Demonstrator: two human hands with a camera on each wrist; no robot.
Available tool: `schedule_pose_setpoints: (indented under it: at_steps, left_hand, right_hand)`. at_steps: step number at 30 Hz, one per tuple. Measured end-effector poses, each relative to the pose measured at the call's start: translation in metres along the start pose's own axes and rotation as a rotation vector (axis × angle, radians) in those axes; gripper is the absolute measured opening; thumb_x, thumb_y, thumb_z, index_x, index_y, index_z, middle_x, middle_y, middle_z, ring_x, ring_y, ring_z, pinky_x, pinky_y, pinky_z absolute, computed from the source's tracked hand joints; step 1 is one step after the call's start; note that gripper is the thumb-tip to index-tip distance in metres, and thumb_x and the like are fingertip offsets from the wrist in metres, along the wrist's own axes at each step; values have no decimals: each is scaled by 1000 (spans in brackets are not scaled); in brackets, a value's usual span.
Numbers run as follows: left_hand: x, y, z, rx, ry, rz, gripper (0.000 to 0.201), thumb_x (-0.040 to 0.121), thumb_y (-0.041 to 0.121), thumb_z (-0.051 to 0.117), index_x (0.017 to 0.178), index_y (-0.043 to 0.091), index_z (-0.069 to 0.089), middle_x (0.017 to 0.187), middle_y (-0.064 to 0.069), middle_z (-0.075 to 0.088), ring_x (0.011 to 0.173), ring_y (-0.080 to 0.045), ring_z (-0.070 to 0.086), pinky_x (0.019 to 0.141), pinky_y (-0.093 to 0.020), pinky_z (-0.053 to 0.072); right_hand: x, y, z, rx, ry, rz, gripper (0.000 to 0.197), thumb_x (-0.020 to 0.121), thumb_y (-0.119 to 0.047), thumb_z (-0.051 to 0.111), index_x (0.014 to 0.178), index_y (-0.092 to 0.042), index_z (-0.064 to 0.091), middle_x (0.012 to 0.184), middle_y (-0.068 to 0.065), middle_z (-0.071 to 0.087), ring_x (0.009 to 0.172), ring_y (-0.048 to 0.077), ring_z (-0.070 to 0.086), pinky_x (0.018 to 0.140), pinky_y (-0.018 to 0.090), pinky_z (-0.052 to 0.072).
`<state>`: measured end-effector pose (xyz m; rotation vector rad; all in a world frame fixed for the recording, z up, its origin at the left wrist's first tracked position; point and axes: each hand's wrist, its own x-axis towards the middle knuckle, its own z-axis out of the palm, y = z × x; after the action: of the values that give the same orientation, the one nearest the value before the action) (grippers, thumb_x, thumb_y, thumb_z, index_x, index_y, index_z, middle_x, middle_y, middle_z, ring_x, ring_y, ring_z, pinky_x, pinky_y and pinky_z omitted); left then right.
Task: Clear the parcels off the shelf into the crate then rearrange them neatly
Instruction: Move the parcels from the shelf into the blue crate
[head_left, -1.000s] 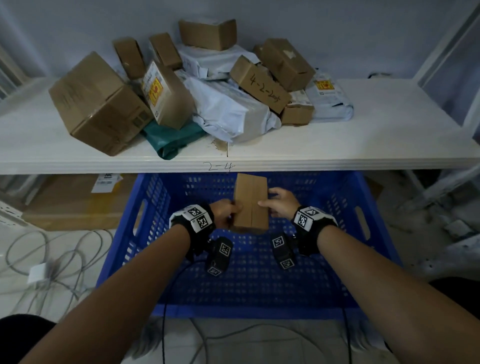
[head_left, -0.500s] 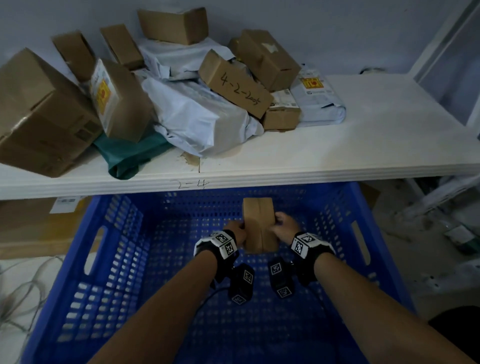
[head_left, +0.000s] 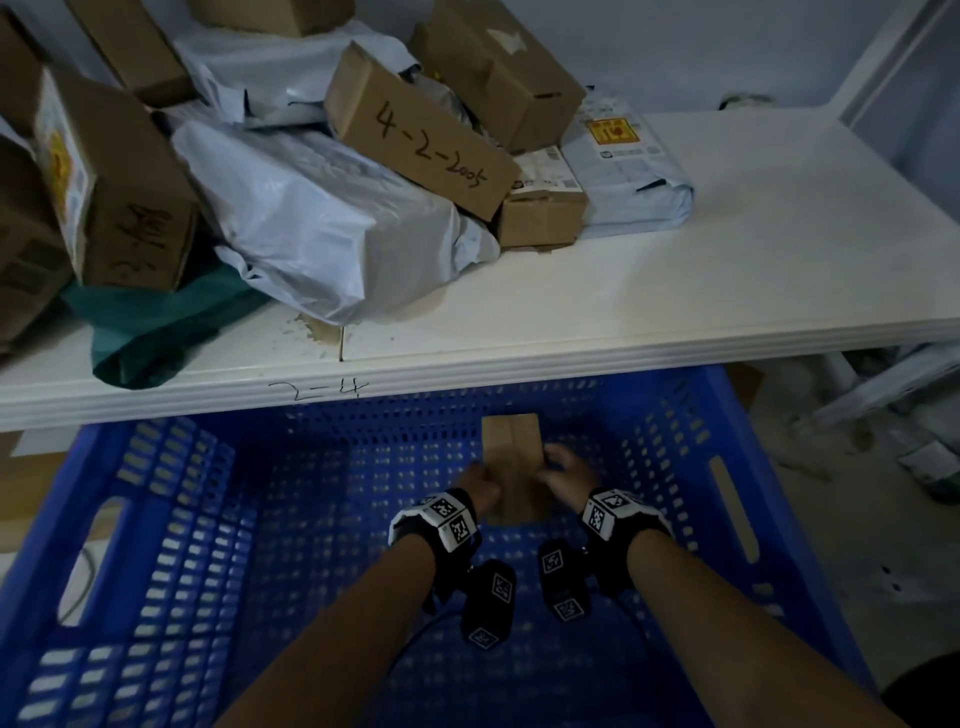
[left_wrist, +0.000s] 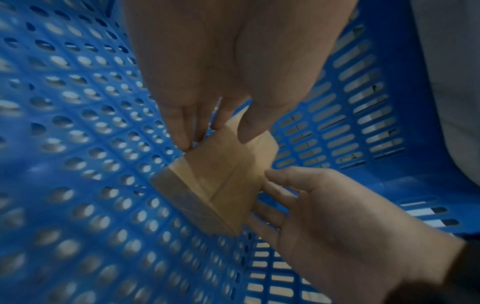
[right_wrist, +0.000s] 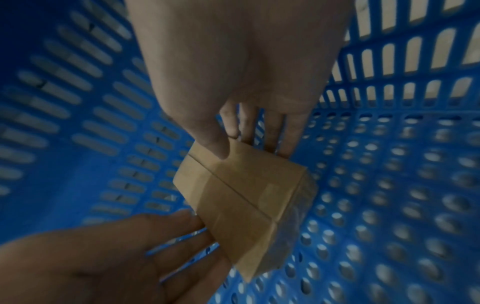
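Down inside the blue perforated crate (head_left: 166, 519), a small taped cardboard box (head_left: 513, 467) lies against the floor of the crate near its far wall. Left hand (head_left: 480, 486) touches the box's left side with thumb and fingertips, fingers nearly straight; right hand (head_left: 569, 475) has its thumb on the top face and fingers down the right side, loosely pinching it. Above, the white shelf (head_left: 675, 312) carries a heap of cardboard boxes and grey mailer bags, one box marked "4-2-2005" (head_left: 421, 135).
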<state>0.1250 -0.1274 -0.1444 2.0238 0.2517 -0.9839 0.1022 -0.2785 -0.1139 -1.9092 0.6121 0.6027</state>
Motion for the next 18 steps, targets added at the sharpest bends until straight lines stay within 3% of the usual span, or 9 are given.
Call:
schedule_pose_setpoints:
  at_steps: [2,3,5,6,8,11,13,15,18]
  left_hand:
    - [-13,1,-9,36,0,7,44,92,1,42,134,-12,36,132,-35,45,102,-43,56,64,-40,47]
    - [-18,-2,-14,65,4,11,48,95,4,42,140,-6,32,138,-29,42,103,-39,56,69,-37,47]
    - [-32,-5,-25,128,8,50,53,97,8,40,147,6,23,146,-18,36,113,-31,51,90,-37,46]
    - [-39,-6,-31,144,-1,83,53,96,8,40,147,9,24,147,-16,36,113,-28,51,94,-37,45]
    - [-59,-3,-42,167,-5,149,49,95,4,40,143,10,34,146,-13,39,110,-23,54,91,-32,45]
    - [-105,14,-60,249,43,291,36,94,4,42,128,9,52,134,-11,52,120,-26,51,96,-27,43]
    - [-140,29,-74,302,77,381,28,94,9,44,118,13,57,121,-7,60,112,-23,56,92,-30,46]
    - [-182,46,-93,302,105,483,18,93,12,48,105,20,58,107,-2,61,102,-20,59,87,-31,47]
    - [-236,71,-120,185,184,605,12,89,9,53,96,17,59,99,-7,66,90,-22,62,77,-33,49]
  right_hand:
    - [-4,2,8,28,-21,16,60,94,-13,57,149,-17,31,155,7,31,139,30,35,108,39,38]
    - [-7,2,10,49,-2,6,62,94,-12,57,149,-16,30,155,6,30,139,29,34,109,38,37]
    - [-15,-4,10,69,37,-43,58,93,-8,57,147,-13,36,151,5,37,137,26,38,106,34,38]
    - [-19,-9,10,64,34,-75,55,92,-7,58,144,-11,40,147,4,42,134,26,42,103,32,40]
    - [-35,-27,8,26,6,-154,44,90,-7,60,133,-11,51,138,6,53,124,26,50,97,31,43]
    - [-69,-65,1,-73,-11,-355,16,89,-11,62,102,-20,64,112,3,68,108,21,61,92,34,49]
    - [-93,-95,-8,-114,14,-485,12,87,-15,65,82,-26,64,96,1,72,96,17,65,87,34,52]
    - [-124,-125,-18,-79,-6,-585,16,88,-12,64,75,-23,63,86,4,73,88,17,67,81,31,53]
    - [-164,-164,-29,-50,0,-714,18,86,-6,62,72,-18,65,78,8,73,78,17,69,71,25,53]
